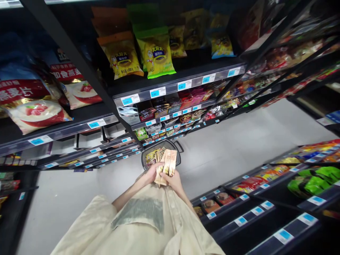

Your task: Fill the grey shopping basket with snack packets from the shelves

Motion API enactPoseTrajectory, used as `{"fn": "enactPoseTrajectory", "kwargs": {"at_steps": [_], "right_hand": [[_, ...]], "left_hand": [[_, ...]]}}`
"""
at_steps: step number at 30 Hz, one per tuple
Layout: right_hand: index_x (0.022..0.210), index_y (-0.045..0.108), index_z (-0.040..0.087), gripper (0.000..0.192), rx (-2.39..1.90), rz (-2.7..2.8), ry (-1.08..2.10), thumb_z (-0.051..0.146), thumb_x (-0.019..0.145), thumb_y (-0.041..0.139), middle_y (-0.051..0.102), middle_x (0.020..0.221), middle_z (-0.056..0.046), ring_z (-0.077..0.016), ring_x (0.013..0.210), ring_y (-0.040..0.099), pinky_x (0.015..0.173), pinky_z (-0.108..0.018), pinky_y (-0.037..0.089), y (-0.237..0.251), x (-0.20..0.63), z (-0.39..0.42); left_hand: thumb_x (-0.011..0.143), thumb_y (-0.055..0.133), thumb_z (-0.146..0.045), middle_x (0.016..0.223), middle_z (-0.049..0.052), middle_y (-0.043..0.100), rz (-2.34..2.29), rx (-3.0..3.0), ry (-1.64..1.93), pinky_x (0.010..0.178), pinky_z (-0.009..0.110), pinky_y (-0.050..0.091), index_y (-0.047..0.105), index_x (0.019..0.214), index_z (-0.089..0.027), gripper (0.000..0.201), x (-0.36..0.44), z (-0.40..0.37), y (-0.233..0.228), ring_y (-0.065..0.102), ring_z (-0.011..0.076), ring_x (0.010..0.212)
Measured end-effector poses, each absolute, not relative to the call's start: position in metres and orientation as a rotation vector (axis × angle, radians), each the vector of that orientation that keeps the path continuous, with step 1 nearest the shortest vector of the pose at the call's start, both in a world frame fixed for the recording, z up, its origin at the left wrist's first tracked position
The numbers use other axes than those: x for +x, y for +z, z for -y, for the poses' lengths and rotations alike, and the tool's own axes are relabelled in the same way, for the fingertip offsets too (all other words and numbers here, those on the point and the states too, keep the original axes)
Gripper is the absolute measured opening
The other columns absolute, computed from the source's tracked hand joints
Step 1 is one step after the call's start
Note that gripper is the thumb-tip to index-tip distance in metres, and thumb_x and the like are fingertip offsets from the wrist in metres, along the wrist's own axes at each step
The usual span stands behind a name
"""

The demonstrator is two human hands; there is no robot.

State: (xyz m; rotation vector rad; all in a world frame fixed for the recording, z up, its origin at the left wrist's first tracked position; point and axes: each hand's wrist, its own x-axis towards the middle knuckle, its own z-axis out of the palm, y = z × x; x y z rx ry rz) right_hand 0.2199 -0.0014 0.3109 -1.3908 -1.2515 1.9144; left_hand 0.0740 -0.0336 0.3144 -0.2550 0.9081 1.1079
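Observation:
Close in front of my body, both hands grip a small bunch of slim, peach-coloured snack packets. My left hand is closed around the packets' left side. On the lower right, my right hand is closed with its thumb across them. Just beyond and below my hands is a dark grey shopping basket with a handle at its right. Inside it lie several yellow and patterned packets, partly covered by my hands and what they hold.
Ahead, black shelves hold yellow snack bags and, on the left, oatmeal bags. Lower shelves carry small boxes and packets. Another shelf row runs along the right, with green packs. Grey floor lies between the rows.

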Motion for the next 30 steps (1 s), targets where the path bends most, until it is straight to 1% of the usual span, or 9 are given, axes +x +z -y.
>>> {"fn": "enactPoseTrajectory", "kwargs": {"at_steps": [6, 8, 10, 14, 16, 19, 24, 28, 30], "right_hand": [[0.08, 0.072, 0.016, 0.044, -1.492, 1.048, 2.029, 0.038, 0.049, 0.094, 0.071, 0.066, -0.001, -0.0148, 0.052, 0.057, 0.046, -0.024, 0.045, 0.31, 0.221, 0.002], [0.083, 0.073, 0.016, 0.04, -1.47, 0.946, 2.052, 0.037, 0.053, 0.089, 0.074, 0.07, -0.002, -0.0153, 0.053, 0.059, 0.048, -0.025, 0.047, 0.311, 0.225, 0.001], [0.085, 0.074, 0.015, 0.037, -1.445, 0.941, 2.003, 0.036, 0.056, 0.085, 0.077, 0.077, -0.005, -0.0184, 0.061, 0.066, 0.056, -0.027, 0.052, 0.312, 0.231, -0.001], [0.085, 0.076, 0.014, 0.033, -1.514, 1.136, 1.8, 0.031, 0.057, 0.082, 0.08, 0.086, -0.009, -0.0238, 0.075, 0.072, 0.07, -0.033, 0.058, 0.312, 0.246, -0.008], [0.084, 0.076, 0.014, 0.032, -1.546, 1.246, 1.745, 0.031, 0.057, 0.082, 0.08, 0.085, -0.01, -0.0243, 0.074, 0.071, 0.069, -0.033, 0.057, 0.31, 0.251, -0.01], [0.083, 0.076, 0.013, 0.033, -1.514, 1.387, 1.711, 0.037, 0.06, 0.084, 0.079, 0.08, -0.008, -0.0225, 0.069, 0.068, 0.066, -0.032, 0.055, 0.305, 0.254, -0.009], [0.088, 0.074, 0.013, 0.04, -1.393, 1.429, 1.791, 0.047, 0.07, 0.084, 0.079, 0.083, -0.008, -0.0205, 0.069, 0.067, 0.067, -0.03, 0.054, 0.302, 0.246, -0.005], [0.095, 0.076, 0.013, 0.048, -1.388, 1.377, 1.826, 0.045, 0.063, 0.092, 0.081, 0.093, -0.011, -0.0239, 0.078, 0.073, 0.076, -0.034, 0.058, 0.305, 0.24, -0.006], [0.095, 0.077, 0.014, 0.05, -1.388, 1.329, 1.86, 0.044, 0.059, 0.095, 0.082, 0.094, -0.012, -0.0255, 0.08, 0.074, 0.078, -0.036, 0.06, 0.307, 0.238, -0.009]], "left_hand": [[0.085, 0.081, -0.038, 0.102, 0.016, 0.081, -0.918, -0.139, 1.114, 0.091, 0.042, 0.06, 0.072, 0.115, -0.01, 0.043, 0.084, 0.033, 0.309, 0.077, 0.0321, 0.099], [0.084, 0.085, -0.038, 0.107, 0.016, 0.08, -0.957, -0.093, 1.227, 0.093, 0.039, 0.06, 0.072, 0.115, -0.011, 0.042, 0.088, 0.032, 0.303, 0.077, 0.03, 0.102], [0.083, 0.088, -0.036, 0.111, 0.016, 0.08, -0.991, -0.062, 1.323, 0.093, 0.036, 0.06, 0.072, 0.114, -0.012, 0.042, 0.089, 0.033, 0.298, 0.077, 0.0277, 0.103], [0.077, 0.093, -0.031, 0.112, 0.017, 0.079, -1.01, -0.032, 1.308, 0.08, 0.036, 0.062, 0.069, 0.117, -0.013, 0.05, 0.087, 0.037, 0.296, 0.078, 0.0273, 0.096], [0.071, 0.097, -0.029, 0.112, 0.018, 0.078, -1.03, 0.027, 1.294, 0.079, 0.036, 0.062, 0.069, 0.117, -0.012, 0.056, 0.087, 0.037, 0.298, 0.077, 0.0275, 0.094], [0.065, 0.1, -0.029, 0.111, 0.018, 0.079, -1.147, 0.145, 1.333, 0.088, 0.034, 0.06, 0.074, 0.11, -0.009, 0.056, 0.09, 0.034, 0.302, 0.076, 0.0259, 0.097], [0.066, 0.099, -0.028, 0.105, 0.017, 0.08, -1.243, 0.193, 1.297, 0.088, 0.033, 0.059, 0.077, 0.105, -0.008, 0.048, 0.096, 0.027, 0.306, 0.076, 0.0263, 0.093], [0.068, 0.097, -0.022, 0.096, 0.015, 0.08, -1.17, 0.165, 1.29, 0.086, 0.033, 0.06, 0.076, 0.101, -0.01, 0.041, 0.093, 0.026, 0.306, 0.077, 0.0271, 0.093], [0.069, 0.097, -0.026, 0.093, 0.015, 0.08, -1.099, 0.155, 1.286, 0.084, 0.032, 0.06, 0.076, 0.102, -0.01, 0.042, 0.091, 0.027, 0.305, 0.077, 0.0279, 0.094]]}}
